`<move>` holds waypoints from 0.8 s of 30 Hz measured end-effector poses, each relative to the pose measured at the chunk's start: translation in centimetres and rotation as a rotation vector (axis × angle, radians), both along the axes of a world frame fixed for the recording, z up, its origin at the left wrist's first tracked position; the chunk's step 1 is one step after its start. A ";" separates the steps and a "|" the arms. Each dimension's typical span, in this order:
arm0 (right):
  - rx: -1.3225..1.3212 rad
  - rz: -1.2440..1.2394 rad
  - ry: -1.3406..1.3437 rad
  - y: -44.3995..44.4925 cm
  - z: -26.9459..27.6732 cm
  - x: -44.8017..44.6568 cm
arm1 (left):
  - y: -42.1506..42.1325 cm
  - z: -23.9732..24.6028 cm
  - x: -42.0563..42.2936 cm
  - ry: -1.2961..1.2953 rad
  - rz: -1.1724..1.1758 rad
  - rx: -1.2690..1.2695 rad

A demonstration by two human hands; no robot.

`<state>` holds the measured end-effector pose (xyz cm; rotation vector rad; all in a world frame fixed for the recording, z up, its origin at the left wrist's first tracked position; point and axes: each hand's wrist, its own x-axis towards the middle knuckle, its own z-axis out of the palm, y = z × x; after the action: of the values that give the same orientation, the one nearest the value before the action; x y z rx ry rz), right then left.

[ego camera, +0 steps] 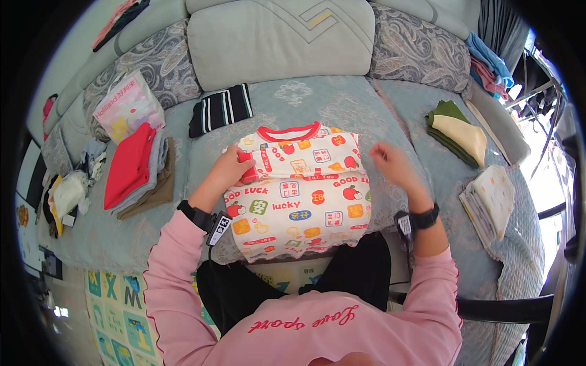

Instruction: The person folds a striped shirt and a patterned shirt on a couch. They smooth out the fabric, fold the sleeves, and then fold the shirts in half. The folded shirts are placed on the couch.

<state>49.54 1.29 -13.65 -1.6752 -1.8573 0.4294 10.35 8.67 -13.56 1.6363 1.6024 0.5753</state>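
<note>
A white long-sleeved shirt [297, 206] with a red neckband and bright prints lies before me on the sofa seat. One sleeve is laid across its chest, its red cuff [247, 168] at the left side. My left hand [229, 168] grips the fabric at this cuff. Just off the shirt's right edge is my right hand [390, 164], blurred, with curled fingers and no cloth visible in it. The shirt's lower edge hangs at the front of the seat, above my knees.
Left stands a pile of folded clothes topped by a red garment [130, 164], beside a paper bag [130, 107]. A striped black garment [222, 110] lies behind the shirt. Folded green and cream clothes [458, 132] and a white folded stack [490, 201] lie right.
</note>
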 end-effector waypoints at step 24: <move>-0.645 0.418 0.467 15.1 -1.9 3.7 | -4.5 -2.4 22.2 0.605 -0.881 1.515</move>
<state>53.26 16.37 -15.58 -1.3514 -1.7899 1.5845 32.58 4.21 -15.92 3.5612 0.3265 0.8935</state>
